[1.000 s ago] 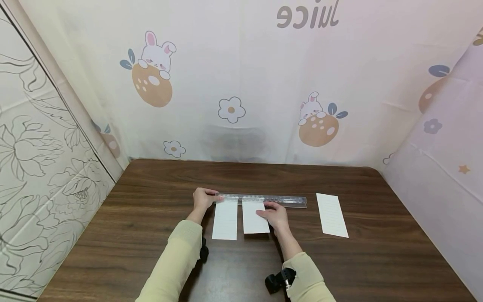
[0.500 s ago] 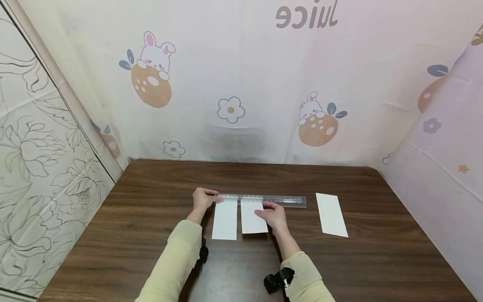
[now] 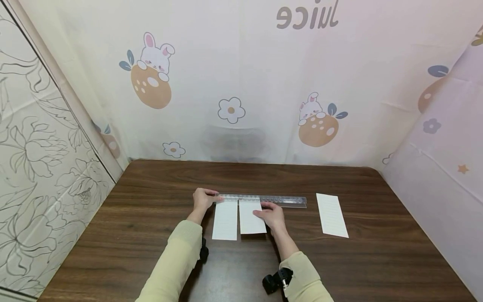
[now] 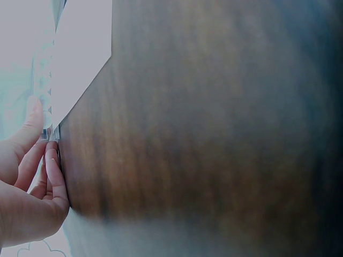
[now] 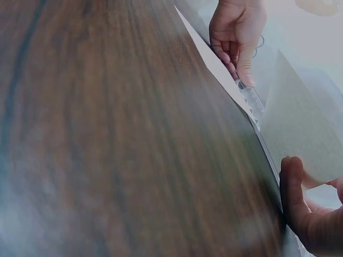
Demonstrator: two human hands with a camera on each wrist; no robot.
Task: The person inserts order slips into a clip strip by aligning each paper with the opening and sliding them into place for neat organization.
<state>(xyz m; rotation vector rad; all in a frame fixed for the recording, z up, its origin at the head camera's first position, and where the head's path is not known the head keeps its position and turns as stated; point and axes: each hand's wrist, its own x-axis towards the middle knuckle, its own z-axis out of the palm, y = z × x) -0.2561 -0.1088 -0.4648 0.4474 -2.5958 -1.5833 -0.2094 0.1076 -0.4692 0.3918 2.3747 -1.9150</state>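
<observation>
A clear plastic ruler-like strip (image 3: pixel 284 201) lies crosswise on the table, its left end pinched by my left hand (image 3: pixel 201 198). The left wrist view shows the thumb (image 4: pixel 32 120) on top of the strip and curled fingers below. A lined white paper card (image 3: pixel 225 221) hangs toward me from the strip's left part. Beside it a second white card (image 3: pixel 249 220) has its top edge at the strip and its near edge raised over a shadow. My right hand (image 3: pixel 275 217) pinches this card's right edge. In the right wrist view the held card (image 5: pixel 300 123) stands tilted up.
A third lined card (image 3: pixel 332 215) lies on the right of the brown wooden table (image 3: pixel 377 251). Patterned curtains (image 3: pixel 234 63) hang behind the table's far edge. A black wrist camera (image 3: pixel 277 281) sits at the right cuff.
My right hand has slid the second card a little to the left along the strip, narrowing the gap to the first card. The left hand and the third card stay in place.
</observation>
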